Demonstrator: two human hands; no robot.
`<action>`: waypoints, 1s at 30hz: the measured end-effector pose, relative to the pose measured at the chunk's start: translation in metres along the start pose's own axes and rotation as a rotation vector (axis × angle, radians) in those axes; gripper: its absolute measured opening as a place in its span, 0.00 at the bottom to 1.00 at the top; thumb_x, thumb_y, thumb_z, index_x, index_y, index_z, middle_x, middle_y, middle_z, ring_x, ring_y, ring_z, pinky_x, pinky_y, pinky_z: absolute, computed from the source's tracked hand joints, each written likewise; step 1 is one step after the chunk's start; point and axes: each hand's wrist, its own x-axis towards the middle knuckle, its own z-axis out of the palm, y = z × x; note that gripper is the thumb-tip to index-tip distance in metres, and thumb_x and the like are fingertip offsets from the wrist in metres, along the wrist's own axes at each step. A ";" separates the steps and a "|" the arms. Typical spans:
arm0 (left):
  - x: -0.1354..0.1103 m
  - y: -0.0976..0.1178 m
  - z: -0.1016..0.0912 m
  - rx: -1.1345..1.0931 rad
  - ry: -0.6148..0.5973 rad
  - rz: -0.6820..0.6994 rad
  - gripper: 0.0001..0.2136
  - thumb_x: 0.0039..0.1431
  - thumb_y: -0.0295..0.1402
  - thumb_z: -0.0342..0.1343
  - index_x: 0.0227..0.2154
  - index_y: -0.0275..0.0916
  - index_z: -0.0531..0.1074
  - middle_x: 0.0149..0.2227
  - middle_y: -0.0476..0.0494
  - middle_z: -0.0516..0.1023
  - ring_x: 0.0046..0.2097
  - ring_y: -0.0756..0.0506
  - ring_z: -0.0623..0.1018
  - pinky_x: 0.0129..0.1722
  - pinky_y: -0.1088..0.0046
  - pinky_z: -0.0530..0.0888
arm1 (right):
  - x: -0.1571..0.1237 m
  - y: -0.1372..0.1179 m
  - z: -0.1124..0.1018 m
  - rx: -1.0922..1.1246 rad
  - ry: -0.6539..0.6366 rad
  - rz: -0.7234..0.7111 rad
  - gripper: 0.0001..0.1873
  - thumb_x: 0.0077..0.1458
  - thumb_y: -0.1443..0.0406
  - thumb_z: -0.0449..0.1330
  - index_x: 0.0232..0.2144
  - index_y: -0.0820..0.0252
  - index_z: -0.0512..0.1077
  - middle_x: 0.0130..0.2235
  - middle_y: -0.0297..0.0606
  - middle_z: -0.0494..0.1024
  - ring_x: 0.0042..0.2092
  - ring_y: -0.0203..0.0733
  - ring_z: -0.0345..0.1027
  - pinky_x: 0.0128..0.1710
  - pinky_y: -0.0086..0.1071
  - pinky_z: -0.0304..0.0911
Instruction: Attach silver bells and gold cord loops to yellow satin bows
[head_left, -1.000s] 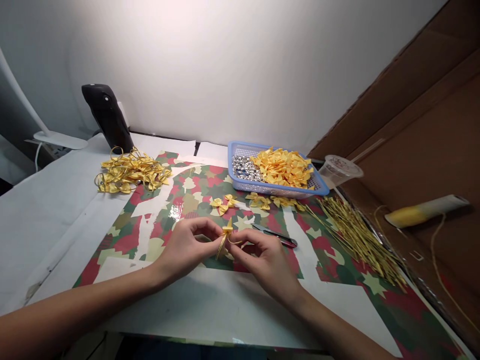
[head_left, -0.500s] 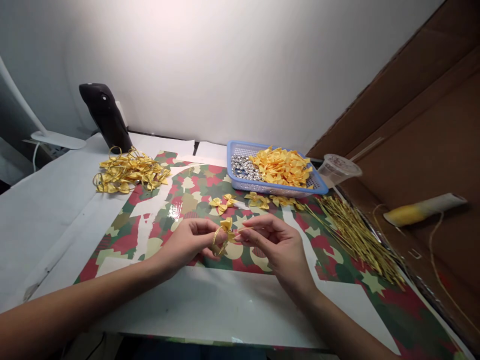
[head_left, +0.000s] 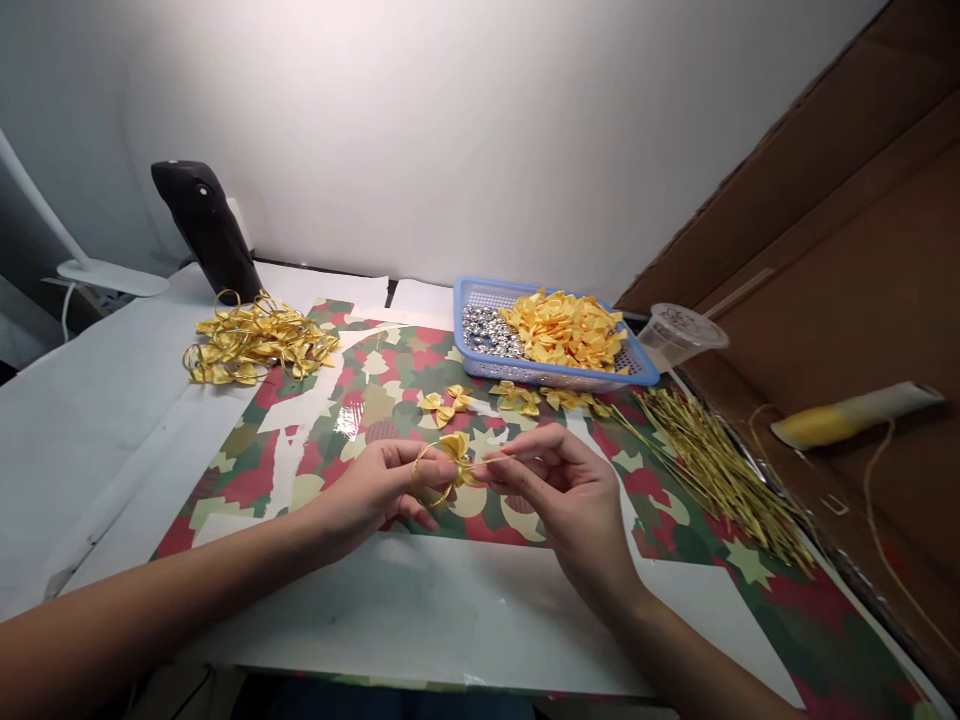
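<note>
A yellow ribbon bow [head_left: 454, 445] is pinched between the thumb and fingers of my left hand [head_left: 375, 488], above the patterned paper. From it a gold cord loop [head_left: 415, 468] curves out over my left thumb. A small shiny bead seems to sit at the bow's middle, partly hidden by my fingertips. My right hand [head_left: 574, 495], just to the right, pinches the thin cord ends [head_left: 484, 463] that run out from the bow. Several loose yellow bows [head_left: 517, 398] lie on the paper beyond my hands.
A blue basket [head_left: 555, 378] holds silver bells or beads and yellow bows. Gold cords [head_left: 720, 475] lie right, near a clear plastic cup [head_left: 675, 335] and a yellow thread spool [head_left: 825, 420]. Left are looped bows [head_left: 255, 345], a black upright object [head_left: 206, 230] and a lamp base [head_left: 112, 278].
My right hand has drawn slightly right and up from the bow, and a longer stretch of cord shows between them. The cord loop has shifted left.
</note>
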 end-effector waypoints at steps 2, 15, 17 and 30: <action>0.000 0.000 0.000 -0.009 -0.010 0.005 0.10 0.45 0.39 0.64 0.23 0.37 0.77 0.24 0.50 0.72 0.24 0.54 0.69 0.22 0.81 0.68 | 0.000 0.000 0.001 -0.009 0.002 0.003 0.12 0.42 0.59 0.69 0.23 0.56 0.71 0.24 0.35 0.81 0.27 0.44 0.78 0.26 0.32 0.76; 0.000 0.001 0.002 -0.010 -0.027 0.004 0.09 0.47 0.39 0.63 0.24 0.37 0.77 0.25 0.50 0.72 0.26 0.53 0.69 0.24 0.80 0.68 | -0.001 0.004 0.001 -0.039 0.018 -0.007 0.12 0.43 0.58 0.69 0.24 0.57 0.71 0.25 0.35 0.80 0.28 0.42 0.78 0.25 0.30 0.74; 0.000 0.001 0.002 -0.009 -0.023 -0.001 0.10 0.46 0.39 0.64 0.24 0.37 0.76 0.25 0.49 0.72 0.27 0.52 0.70 0.24 0.79 0.68 | -0.001 0.005 0.001 -0.052 0.025 0.000 0.13 0.42 0.57 0.69 0.24 0.57 0.70 0.25 0.35 0.80 0.28 0.43 0.77 0.24 0.30 0.73; 0.001 0.001 0.001 -0.123 -0.031 0.000 0.09 0.45 0.37 0.65 0.22 0.36 0.76 0.23 0.52 0.70 0.26 0.54 0.67 0.24 0.81 0.64 | 0.001 0.007 0.000 -0.066 -0.047 0.035 0.08 0.41 0.61 0.70 0.24 0.57 0.76 0.24 0.32 0.78 0.26 0.38 0.74 0.27 0.31 0.73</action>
